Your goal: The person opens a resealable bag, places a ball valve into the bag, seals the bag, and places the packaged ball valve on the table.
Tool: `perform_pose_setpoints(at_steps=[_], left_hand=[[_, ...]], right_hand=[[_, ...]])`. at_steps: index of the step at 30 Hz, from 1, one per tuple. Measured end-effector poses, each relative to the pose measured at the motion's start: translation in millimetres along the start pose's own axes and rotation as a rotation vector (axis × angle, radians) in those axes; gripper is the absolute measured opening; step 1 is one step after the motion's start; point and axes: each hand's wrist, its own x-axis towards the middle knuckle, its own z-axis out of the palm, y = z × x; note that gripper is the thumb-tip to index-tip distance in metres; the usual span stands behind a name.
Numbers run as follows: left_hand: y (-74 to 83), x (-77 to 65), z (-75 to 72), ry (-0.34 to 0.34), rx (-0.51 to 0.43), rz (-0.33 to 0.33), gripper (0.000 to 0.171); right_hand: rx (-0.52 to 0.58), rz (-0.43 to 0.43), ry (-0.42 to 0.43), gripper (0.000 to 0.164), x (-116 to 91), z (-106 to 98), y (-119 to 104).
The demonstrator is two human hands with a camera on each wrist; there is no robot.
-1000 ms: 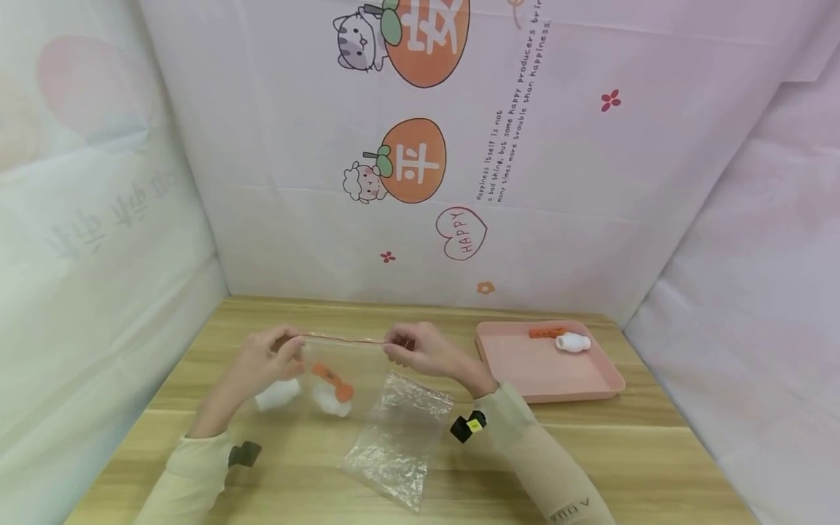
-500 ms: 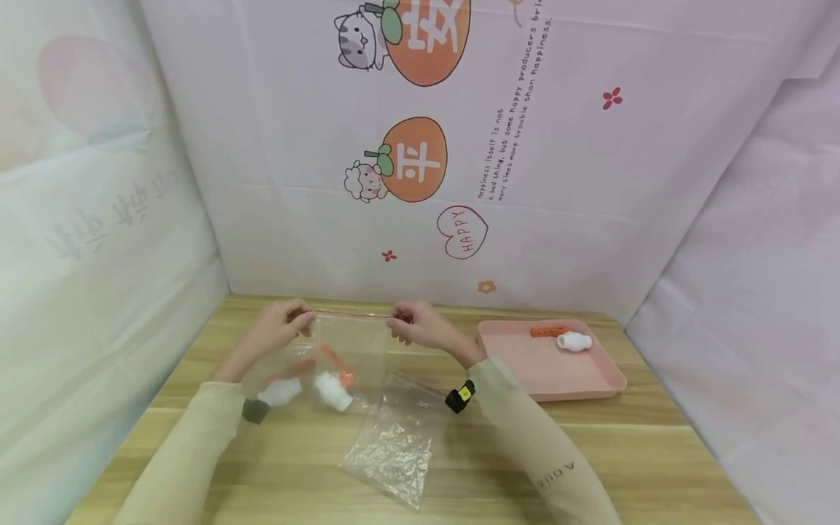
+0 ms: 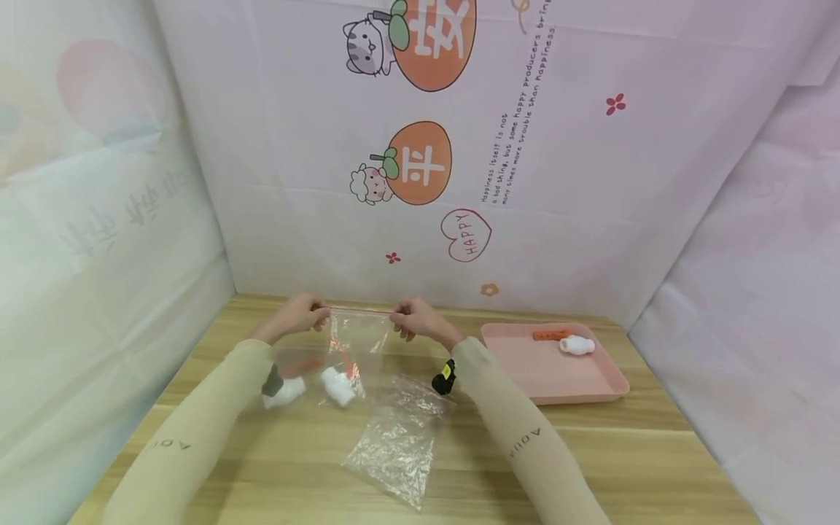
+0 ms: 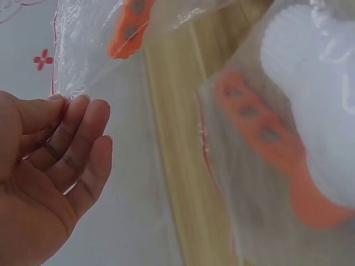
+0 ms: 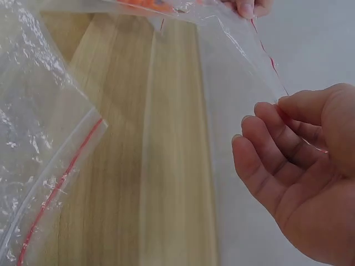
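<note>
A clear zip bag with a red seal line hangs between both hands, near the back of the table. My left hand pinches its left top corner between thumb and fingertips; my right hand pinches the right top corner. Inside the bag are a white pipe-like valve body and an orange handle with holes along it. Left of it lies a second clear bag, holding another white valve body and orange handle.
A crumpled clear zip bag lies on the wooden table in front of the right hand. At the back right, a pink tray bears one white valve body and one orange handle. Printed cloth walls enclose the table.
Both hands have moved away toward the back wall, drawing the held bag's top edge with them. The left hand has also come rightward, closer to the right. The tray stays put.
</note>
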Motion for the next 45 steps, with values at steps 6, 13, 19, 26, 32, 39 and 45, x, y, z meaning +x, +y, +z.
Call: perform_pose_setpoints(at_steps=[6, 13, 19, 26, 32, 39, 45], left_hand=[[-14.6, 19.2, 13.8, -0.017, 0.013, -0.036, 0.023], [-21.6, 25.3, 21.1, -0.022, 0.105, -0.066, 0.020], [-20.0, 19.2, 18.2, -0.068, 0.061, -0.115, 0.023], [-24.6, 18.9, 9.9, -0.068, 0.139, -0.125, 0.024], [-14.3, 20.3, 0.6, -0.057, 0.163, -0.163, 0.031], [-2.0, 19.9, -0.9, -0.059, 0.085, -0.184, 0.036], [4.4, 17.6, 1.3, -0.057, 0.067, -0.142, 0.032]], right_hand=[[-0.004, 0.106, 0.073, 0.025, 10, 11, 15], [-0.008, 0.150, 0.092, 0.022, 13, 26, 21], [-0.011, 0.173, 0.074, 0.024, 16, 24, 20], [-0.066, 0.173, 0.036, 0.019, 12, 16, 22], [-0.106, 0.173, 0.000, 0.018, 5, 12, 25], [-0.097, 0.149, -0.017, 0.024, -3, 6, 21], [-0.134, 0.107, -0.030, 0.025, -13, -2, 18]])
